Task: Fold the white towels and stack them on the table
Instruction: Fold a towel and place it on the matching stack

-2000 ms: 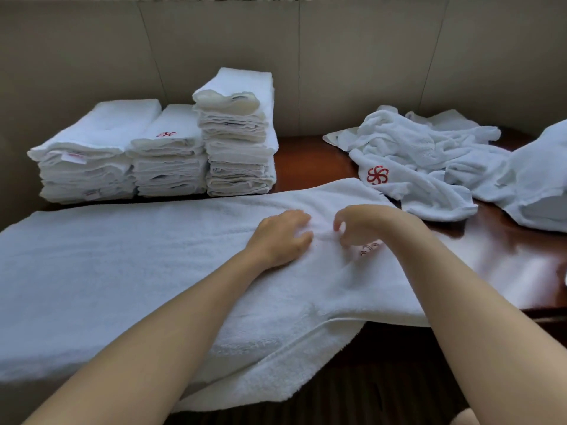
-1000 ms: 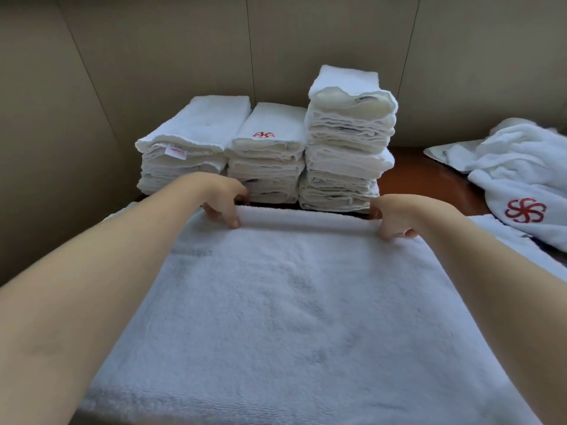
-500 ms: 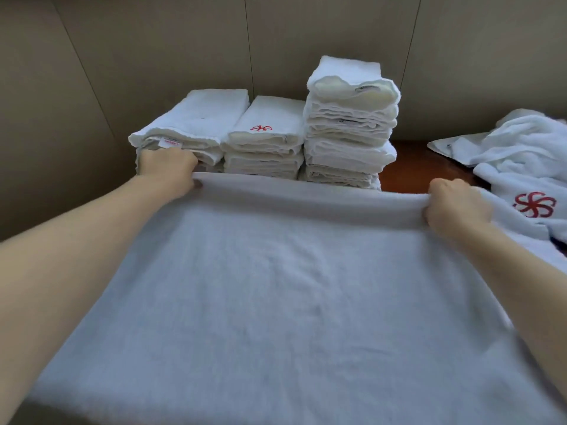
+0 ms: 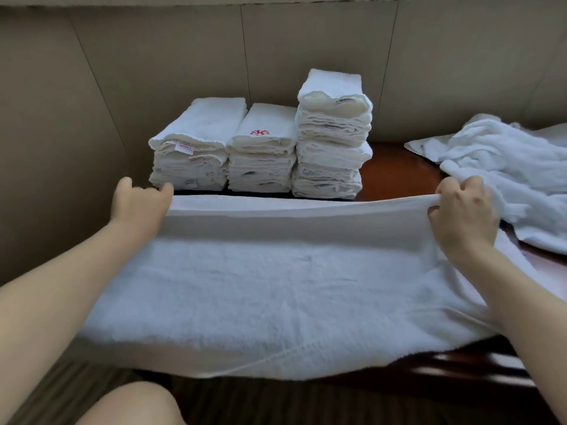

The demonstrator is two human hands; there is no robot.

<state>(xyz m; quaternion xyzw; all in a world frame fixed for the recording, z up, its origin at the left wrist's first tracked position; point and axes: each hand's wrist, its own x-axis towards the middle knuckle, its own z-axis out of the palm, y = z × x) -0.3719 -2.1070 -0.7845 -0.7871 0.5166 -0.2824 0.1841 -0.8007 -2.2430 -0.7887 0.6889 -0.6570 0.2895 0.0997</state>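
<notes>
A large white towel [image 4: 276, 286] lies spread across the near part of the brown table [image 4: 395, 173], its front edge hanging over the table's edge. My left hand [image 4: 138, 207] grips the towel's far edge at the left. My right hand [image 4: 463, 216] grips the same edge at the right, fingers curled round the fabric. The far edge is lifted off the table and stretched taut between both hands. Behind it stand three stacks of folded white towels [image 4: 264, 148]; the right stack [image 4: 333, 133] is the tallest.
A heap of unfolded white towels [image 4: 515, 176] lies at the right on the table. A beige panelled wall [image 4: 153, 56] closes off the back and left. My knee [image 4: 129, 406] shows at the bottom, over a dark striped floor.
Both hands went from the towel's middle to its far edge, took hold of it, moved wider apart and have lifted and drawn that edge back toward me.
</notes>
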